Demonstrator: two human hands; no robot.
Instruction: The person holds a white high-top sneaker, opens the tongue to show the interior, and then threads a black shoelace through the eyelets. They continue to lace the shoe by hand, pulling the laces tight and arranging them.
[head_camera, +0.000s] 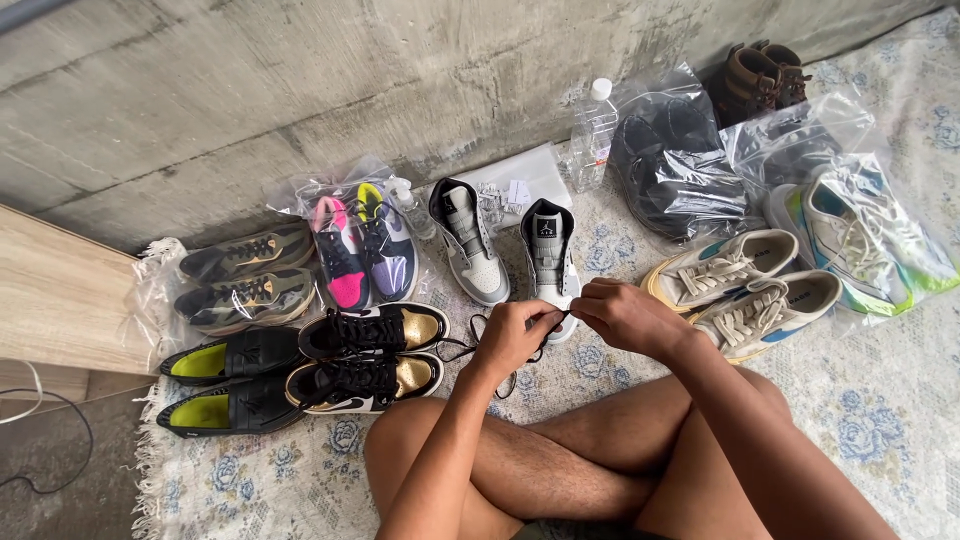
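I sit cross-legged on a patterned rug (870, 420). My left hand (515, 335) and my right hand (620, 312) meet in front of a grey and white high-top sneaker (548, 255). Both pinch a black shoelace (480, 335) between the fingertips at the shoe's toe. The lace trails down in loops toward my knee. The matching grey and white high-top (470, 240) stands just left of it.
Black and gold sneakers (375, 355), black shoes with yellow insoles (235, 380) and olive sneakers (245, 275) lie left. Bagged pink and purple sneakers (360, 250), a plastic bottle (594, 130), beige sneakers (745, 285) and several bagged shoes line the concrete wall (300, 90).
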